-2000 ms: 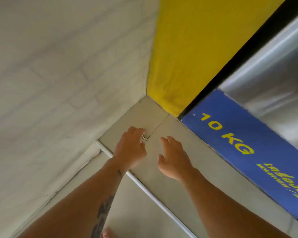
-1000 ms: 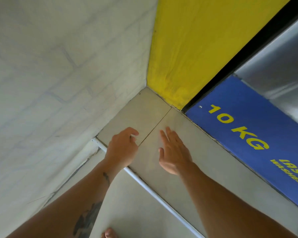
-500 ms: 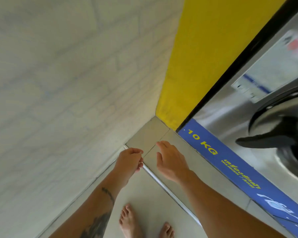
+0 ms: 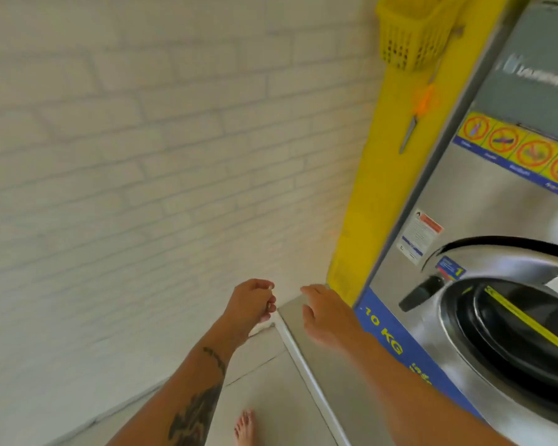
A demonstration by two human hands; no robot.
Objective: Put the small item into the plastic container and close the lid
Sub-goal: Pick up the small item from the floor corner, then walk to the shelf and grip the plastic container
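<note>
A laundromat: a steel front-loading washer (image 4: 484, 317) marked "10 KG" with prohibition stickers (image 4: 519, 149).

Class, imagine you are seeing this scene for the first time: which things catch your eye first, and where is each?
The bright yellow pillar runs up the right of centre, with a yellow basket hung near its top. To its right stands a steel washing machine with a blue "10 KG" strip along its base. At lower centre, two bare hands reach forward: the left hand pinches a small item, and the right hand is open.
</note>
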